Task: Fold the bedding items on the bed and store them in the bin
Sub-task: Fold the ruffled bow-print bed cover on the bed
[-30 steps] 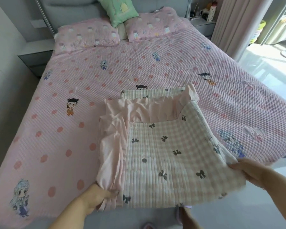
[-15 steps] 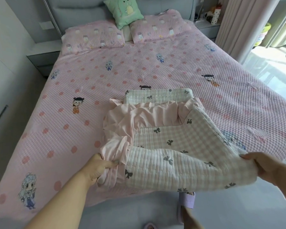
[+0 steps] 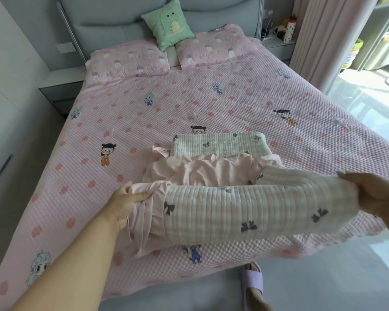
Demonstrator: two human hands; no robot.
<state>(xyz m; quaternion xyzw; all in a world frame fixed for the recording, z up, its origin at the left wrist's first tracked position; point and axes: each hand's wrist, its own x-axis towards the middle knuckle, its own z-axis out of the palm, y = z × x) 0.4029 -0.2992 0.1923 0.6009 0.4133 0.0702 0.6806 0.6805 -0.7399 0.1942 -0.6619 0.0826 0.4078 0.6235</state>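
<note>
Status: folding under way, storing not begun.

The quilted pillowcase (image 3: 238,212), cream check with dark bows and a pink ruffle, sits at lower centre of the frame, on the near part of the bed (image 3: 189,104). Its near edge is lifted off the bedspread and rolled over toward the far side; the far portion lies flat, pink ruffle bunched across the middle.

Left hand (image 3: 124,200), lower left of centre: fingers curled round the pink ruffle at the left end of the lifted edge, holding it.

Right hand (image 3: 375,194), right edge of frame: grips the right end of the same edge, fingers wrapped over the fabric. The thumb is hidden behind the cloth, so the exact pinch is uncertain.

A second quilted piece (image 3: 218,145) of the same pattern lies flat and compact just beyond the ruffle, centre of frame. It looks already folded, or it may be the far part of the same item; the ruffle hides where they meet.

No bin is in view anywhere.

Judged progress: early to middle. At most one item looks folded; this fold is half made. Left to do: lay the edge down, fold smaller, carry the pieces to the bin.

Background: two pink pillows (image 3: 130,61) and a green cushion (image 3: 167,26) at upper centre, untouched.
</note>
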